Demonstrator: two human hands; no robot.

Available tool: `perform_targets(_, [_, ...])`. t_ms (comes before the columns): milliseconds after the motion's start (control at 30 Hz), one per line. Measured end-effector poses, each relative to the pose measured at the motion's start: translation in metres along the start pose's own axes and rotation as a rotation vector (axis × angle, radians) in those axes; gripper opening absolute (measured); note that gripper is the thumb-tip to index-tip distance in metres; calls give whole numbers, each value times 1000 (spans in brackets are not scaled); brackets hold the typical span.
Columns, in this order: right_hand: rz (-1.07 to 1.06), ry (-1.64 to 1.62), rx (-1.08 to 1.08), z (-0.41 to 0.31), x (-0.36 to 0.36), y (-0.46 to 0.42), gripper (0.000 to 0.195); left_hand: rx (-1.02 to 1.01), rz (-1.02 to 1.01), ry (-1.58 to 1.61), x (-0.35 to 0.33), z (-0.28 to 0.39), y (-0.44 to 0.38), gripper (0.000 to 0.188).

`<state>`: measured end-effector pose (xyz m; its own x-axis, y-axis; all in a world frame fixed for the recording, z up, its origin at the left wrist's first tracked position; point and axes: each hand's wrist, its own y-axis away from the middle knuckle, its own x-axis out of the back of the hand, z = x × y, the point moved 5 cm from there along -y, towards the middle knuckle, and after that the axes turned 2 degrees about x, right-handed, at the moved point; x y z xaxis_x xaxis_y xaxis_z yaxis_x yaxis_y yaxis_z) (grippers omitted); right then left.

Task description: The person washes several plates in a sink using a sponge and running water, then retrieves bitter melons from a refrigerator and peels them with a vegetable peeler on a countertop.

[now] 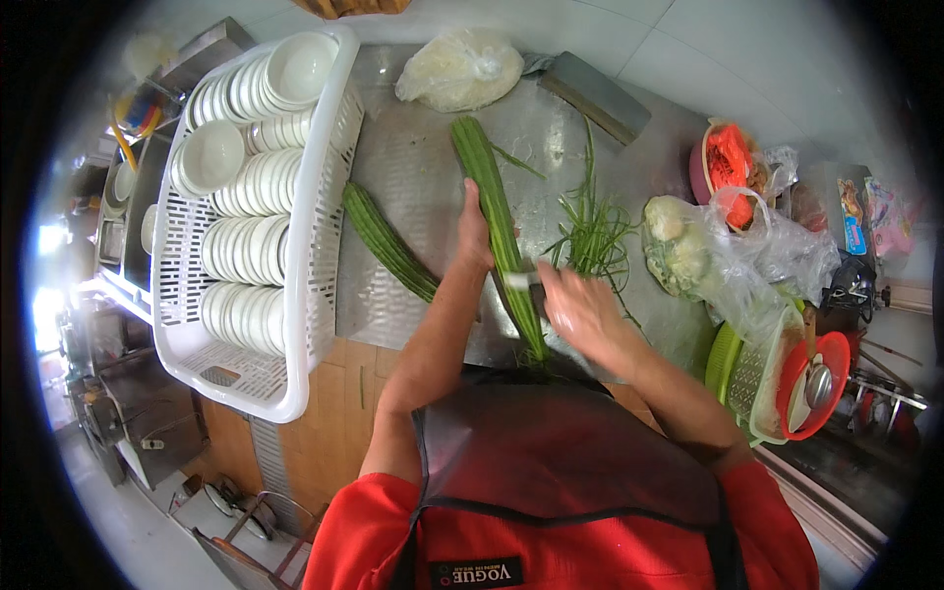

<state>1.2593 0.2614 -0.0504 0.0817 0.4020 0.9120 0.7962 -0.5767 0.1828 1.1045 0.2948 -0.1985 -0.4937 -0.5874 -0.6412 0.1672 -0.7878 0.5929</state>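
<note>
My left hand (476,230) grips a long ridged green gourd (490,173), a luffa by its look, around its middle. The gourd slants from the far side of the metal table toward my apron. Blurred by motion, my right hand (579,306) is closed around a small peeler-like tool (522,280) whose pale end touches the gourd's lower half. Paler green strips show on the gourd there. To the left lies a second ridged gourd (387,240), partly behind my left forearm. A heap of thin green peelings (596,236) rests just beyond my right hand.
A white plastic basket (296,317) of stacked white bowls stands at the left. Along the far edge are a tied plastic bag (463,70) and a grey rectangular block (596,96). Bagged vegetables (675,247), a green basket (726,361) and a red bowl (837,369) crowd the right.
</note>
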Motion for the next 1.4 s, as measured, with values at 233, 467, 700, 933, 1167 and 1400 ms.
perform_targets(233, [-326, -150, -187, 25, 10, 73, 37, 15, -48, 93, -15, 28, 10, 60])
perform_targets(467, [-478, -92, -93, 20, 43, 53, 33, -89, -123, 135, -14, 22, 22, 56])
perform_targets(700, [-360, 31, -368, 53, 60, 62, 38, -83, -92, 170, -12, 26, 16, 56])
perform_targets(933, [172, -17, -136, 20, 36, -100, 36, -31, -83, 128, -18, 1, 18, 57])
perform_targets(1167, [26, 23, -31, -4, -4, -13, 47, -83, -225, 177, 4, 0, 1, 51])
perform_targets(1400, [-284, -4, -228, 13, 19, 49, 46, -59, -105, 122, 0, 11, 2, 53])
